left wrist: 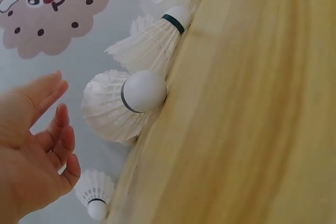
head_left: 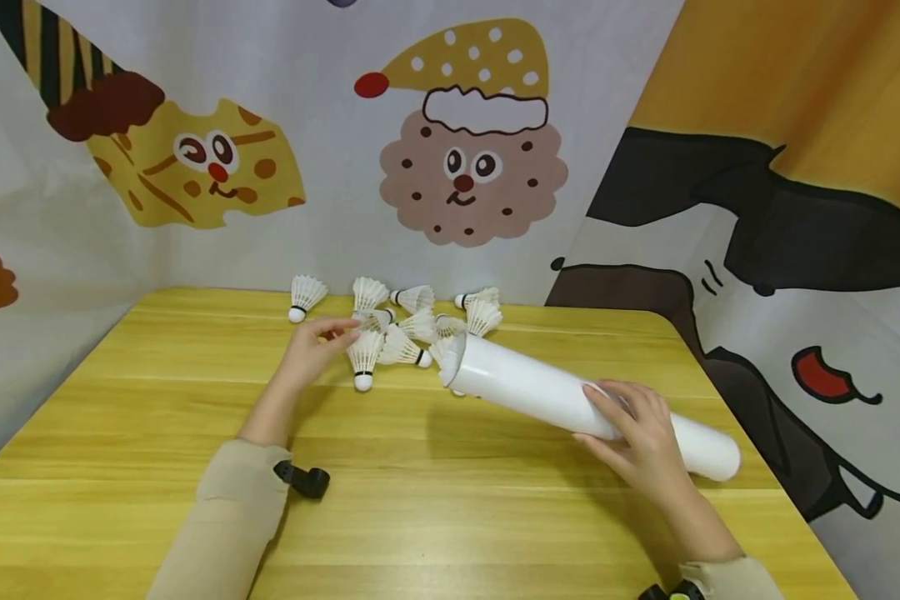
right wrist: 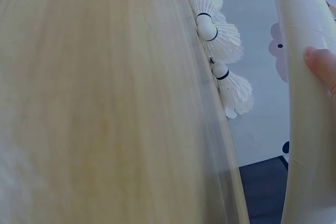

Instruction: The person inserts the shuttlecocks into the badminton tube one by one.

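Observation:
My right hand (head_left: 641, 433) grips a long white shuttlecock tube (head_left: 532, 383) around its middle, and the tube slants over the table with its wide mouth toward the left. In the right wrist view a thumb (right wrist: 321, 64) lies along the tube's side. Several white feather shuttlecocks (head_left: 401, 348) lie in a loose cluster, and the tube's mouth overlaps the right part of it. My left hand (head_left: 311, 354) is beside the cluster's left edge, fingers loosely bent. Nothing is between the left fingers in the left wrist view, where one shuttlecock (left wrist: 144, 93) stands close past the fingertips.
A single shuttlecock (head_left: 307, 297) lies apart at the back left of the wooden table (head_left: 390, 517). Behind the table's back edge hangs a curtain (head_left: 330, 167) printed with cartoon figures, which also runs along the right side.

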The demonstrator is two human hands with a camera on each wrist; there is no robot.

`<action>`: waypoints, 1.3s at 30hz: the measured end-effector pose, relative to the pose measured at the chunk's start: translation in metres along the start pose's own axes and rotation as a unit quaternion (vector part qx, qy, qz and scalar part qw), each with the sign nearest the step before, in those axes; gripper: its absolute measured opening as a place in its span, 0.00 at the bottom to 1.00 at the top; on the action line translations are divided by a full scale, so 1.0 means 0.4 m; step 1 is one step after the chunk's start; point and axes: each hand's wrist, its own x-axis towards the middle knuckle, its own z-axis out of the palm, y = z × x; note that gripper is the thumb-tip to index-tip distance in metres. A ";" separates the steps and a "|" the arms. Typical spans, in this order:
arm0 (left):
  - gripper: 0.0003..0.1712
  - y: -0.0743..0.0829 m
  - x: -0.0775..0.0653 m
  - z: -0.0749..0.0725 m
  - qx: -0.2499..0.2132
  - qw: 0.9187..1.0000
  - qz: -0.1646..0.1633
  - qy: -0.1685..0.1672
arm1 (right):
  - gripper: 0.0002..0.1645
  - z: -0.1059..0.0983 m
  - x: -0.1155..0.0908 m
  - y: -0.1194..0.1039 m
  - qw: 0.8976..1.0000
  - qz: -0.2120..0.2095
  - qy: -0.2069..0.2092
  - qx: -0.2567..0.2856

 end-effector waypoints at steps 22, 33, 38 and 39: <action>0.14 -0.038 0.012 -0.001 0.024 0.999 -0.015 -0.022 | 0.34 0.000 -0.005 0.000 1.000 0.009 -0.010 -0.002; 0.11 -0.049 0.011 -0.003 0.019 0.999 -0.009 -0.026 | 0.34 0.001 -0.001 0.001 1.000 0.003 -0.005 -0.002; 0.09 -0.057 0.011 -0.007 0.020 0.999 -0.022 -0.045 | 0.34 0.001 -0.002 0.001 1.000 0.002 -0.007 -0.002; 0.09 -0.060 0.011 -0.007 0.022 0.998 -0.023 -0.048 | 0.34 0.001 -0.002 0.001 1.000 0.002 -0.008 -0.003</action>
